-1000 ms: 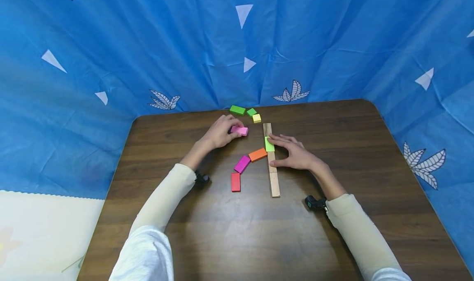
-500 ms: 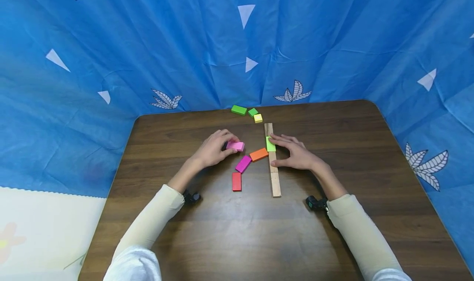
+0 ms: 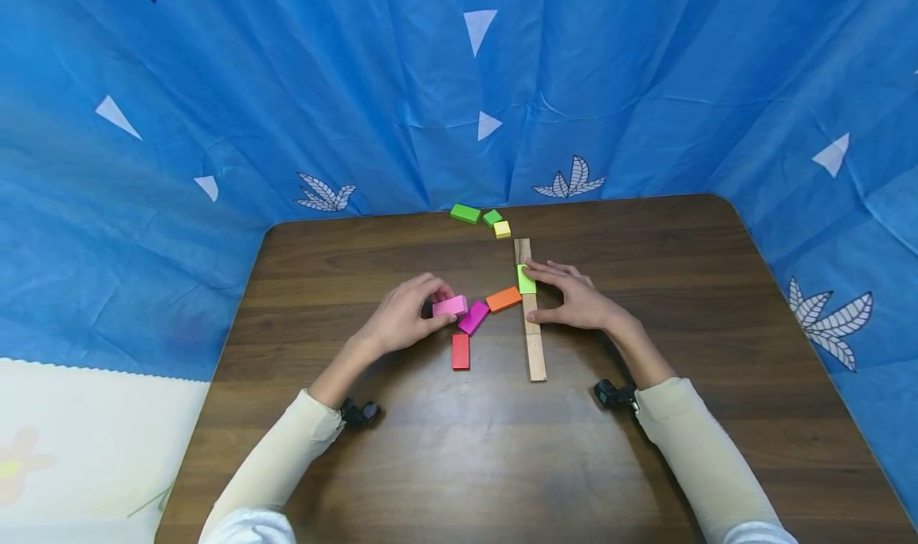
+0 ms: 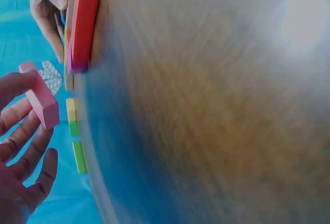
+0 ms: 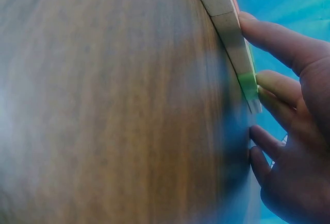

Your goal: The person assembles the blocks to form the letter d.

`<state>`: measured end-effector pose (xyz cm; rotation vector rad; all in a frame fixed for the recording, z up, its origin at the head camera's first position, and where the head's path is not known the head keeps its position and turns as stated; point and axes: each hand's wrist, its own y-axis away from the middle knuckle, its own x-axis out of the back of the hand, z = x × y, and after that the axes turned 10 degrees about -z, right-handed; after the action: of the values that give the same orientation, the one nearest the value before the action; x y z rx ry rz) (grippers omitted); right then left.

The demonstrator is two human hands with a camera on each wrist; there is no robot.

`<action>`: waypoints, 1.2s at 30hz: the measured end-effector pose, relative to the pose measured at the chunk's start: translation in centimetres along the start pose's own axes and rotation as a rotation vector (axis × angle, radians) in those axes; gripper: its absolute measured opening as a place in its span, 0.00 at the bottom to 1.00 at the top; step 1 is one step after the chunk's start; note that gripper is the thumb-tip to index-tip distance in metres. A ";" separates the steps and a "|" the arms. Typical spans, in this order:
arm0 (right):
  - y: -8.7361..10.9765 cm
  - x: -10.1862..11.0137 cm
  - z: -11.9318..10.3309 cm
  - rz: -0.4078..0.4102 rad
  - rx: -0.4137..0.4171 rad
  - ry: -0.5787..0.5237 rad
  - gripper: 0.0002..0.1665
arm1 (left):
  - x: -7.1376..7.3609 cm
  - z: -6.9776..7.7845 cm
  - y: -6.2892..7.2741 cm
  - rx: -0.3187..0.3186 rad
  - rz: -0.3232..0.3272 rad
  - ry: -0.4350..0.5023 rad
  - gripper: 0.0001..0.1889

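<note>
My left hand (image 3: 405, 315) pinches a pink block (image 3: 449, 306) between thumb and fingers. In the left wrist view the pink block (image 4: 41, 96) is held up off the table. Just right of it lie a magenta block (image 3: 474, 318), a red block (image 3: 460, 352) and an orange block (image 3: 504, 299), the orange one reaching a straight row of plain wooden blocks (image 3: 535, 357). A lime-green block (image 3: 526, 279) is part of that row. My right hand (image 3: 579, 300) rests on the row with fairly straight fingers, fingertips at the lime-green block and thumb on the wood nearer me.
At the far edge of the brown table (image 3: 645, 464) lie a long green block (image 3: 465, 213), a small green block (image 3: 492, 218) and a yellow block (image 3: 502, 229). A blue patterned curtain (image 3: 402, 74) hangs close behind the table and along its sides.
My left hand has carried the pink block toward me and slightly left, from near the far blocks to beside the magenta block. My right hand has stayed on the row.
</note>
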<state>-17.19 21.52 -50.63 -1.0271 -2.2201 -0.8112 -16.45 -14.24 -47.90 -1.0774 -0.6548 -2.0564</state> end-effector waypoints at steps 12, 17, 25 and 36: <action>-0.1 0.1 0.3 0.008 0.021 0.003 0.54 | -1.5 3.2 3.0 -0.160 -0.077 -0.054 0.17; 0.0 0.1 0.1 0.002 0.013 0.000 0.54 | -2.6 4.3 3.8 -0.222 -0.122 -0.096 0.15; 0.0 0.1 0.1 0.009 0.006 0.003 0.54 | -4.0 5.5 4.7 -0.278 -0.171 -0.163 0.14; 0.0 0.1 -0.1 0.008 0.005 0.000 0.54 | -4.4 6.1 5.1 -0.271 -0.257 -0.292 0.15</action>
<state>-17.21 21.50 -50.56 -1.0326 -2.2159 -0.8015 -7.81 -11.51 -47.83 -1.5382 -0.7010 -2.2754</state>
